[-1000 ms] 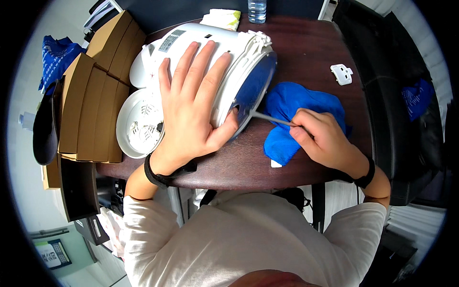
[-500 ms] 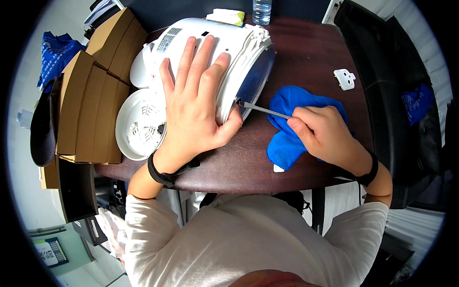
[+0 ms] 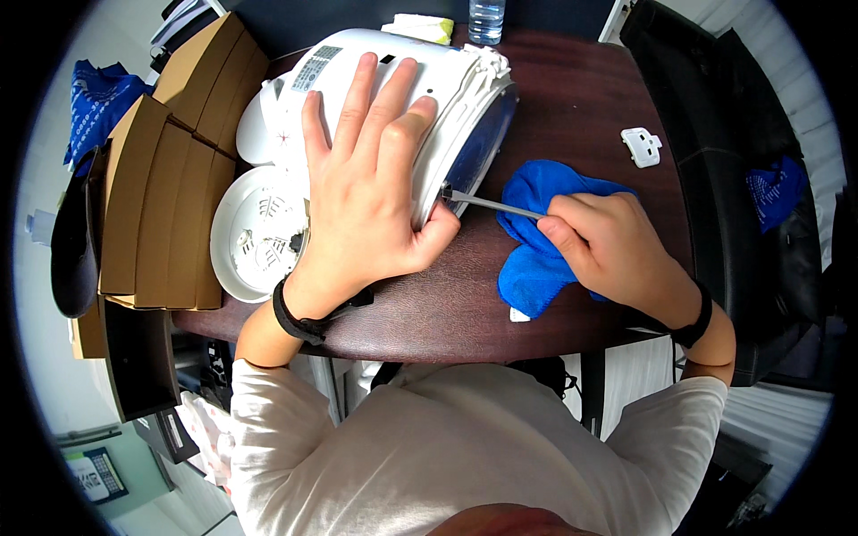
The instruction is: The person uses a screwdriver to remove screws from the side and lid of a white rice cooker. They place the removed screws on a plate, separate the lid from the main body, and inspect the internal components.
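"On the dark reddish-brown wood-grained desk, what crowds the work?"

"Brown cardboard boxes stand along the left, just beside a shallow round white plastic dish, so that side is hemmed in. A rumpled bright-blue cloth lies below the right hand. Farther back are a folded white-and-yellow cloth and a clear plastic bottle; a small white plastic piece lies well apart at the right."

"And the fingers?"

"The left hand's are spread wide over the rounded white plastic appliance, left of the desk's middle, gripping nothing I can see. The right hand's are curled tight round a thin grey metal rod-like tool, its tip at a dark opening by the appliance's rim. How deep it goes, I can't tell."

"What differs?"

"A second ago the tip stood off to the opening's right. The glossy dark-blue end panel also shows narrower now. Half a second ago looks nearly the same."
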`<state>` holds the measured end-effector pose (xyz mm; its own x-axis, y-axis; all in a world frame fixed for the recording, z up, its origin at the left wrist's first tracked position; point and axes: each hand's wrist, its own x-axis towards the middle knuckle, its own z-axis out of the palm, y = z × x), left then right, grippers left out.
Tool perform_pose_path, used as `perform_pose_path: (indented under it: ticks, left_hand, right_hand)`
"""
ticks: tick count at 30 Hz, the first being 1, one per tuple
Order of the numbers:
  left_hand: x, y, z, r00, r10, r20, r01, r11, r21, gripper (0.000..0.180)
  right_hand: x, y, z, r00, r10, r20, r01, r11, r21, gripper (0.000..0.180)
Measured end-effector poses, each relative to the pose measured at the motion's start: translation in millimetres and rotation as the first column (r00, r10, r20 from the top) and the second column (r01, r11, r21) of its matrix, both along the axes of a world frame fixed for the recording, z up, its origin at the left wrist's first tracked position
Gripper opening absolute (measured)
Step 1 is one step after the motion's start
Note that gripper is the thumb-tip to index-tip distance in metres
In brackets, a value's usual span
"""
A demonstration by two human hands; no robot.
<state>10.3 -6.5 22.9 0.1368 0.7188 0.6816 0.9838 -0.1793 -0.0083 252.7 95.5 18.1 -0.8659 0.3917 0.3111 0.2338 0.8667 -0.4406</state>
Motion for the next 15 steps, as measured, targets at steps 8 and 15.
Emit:
perform_pose_path:
  ticks: [8, 15]
  left_hand:
    - [-1.8, 1.4, -2.4, 1.000, -0.026, 0.014, 0.026, 1.000, -0.003, 0.069]
    - [-0.8, 2.8, -2.5, 0.999, -0.028, 0.018, 0.028, 1.000, 0.002, 0.069]
  right_hand:
    - [0.0, 1.2, 5.6, 1.000, -0.023, 0.021, 0.022, 0.999, 0.033, 0.028]
    - [2.6, 2.1, 6.0, 0.999, -0.036, 0.014, 0.034, 0.995, 0.092, 0.029]
